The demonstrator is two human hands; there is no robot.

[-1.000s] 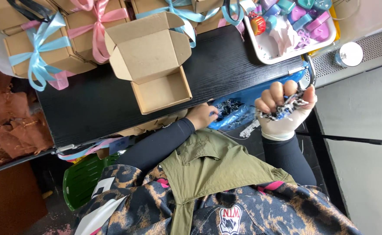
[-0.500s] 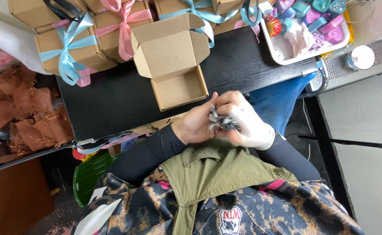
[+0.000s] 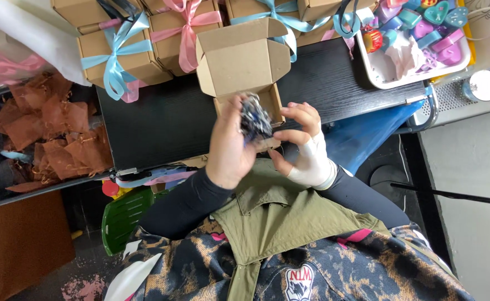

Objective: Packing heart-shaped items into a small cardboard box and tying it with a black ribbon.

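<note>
Nearest, the left hand point(image 3: 231, 146) and the bandaged right hand point(image 3: 300, 146) come together, both clamped on a small dark, shiny bundle point(image 3: 255, 120) held just above the black table point(image 3: 161, 120). Just beyond it sits an open cardboard box point(image 3: 244, 58). Farther off, ribbon-tied boxes point(image 3: 139, 47) line the table's far edge.

Gift-packing workstation: black tabletop point(image 3: 161, 120); ribbon-tied cardboard boxes point(image 3: 144, 50) at 12 o'clock; brown pouches bin point(image 3: 44, 139) at 9; white tray of trinkets point(image 3: 418, 39) at 1.
</note>
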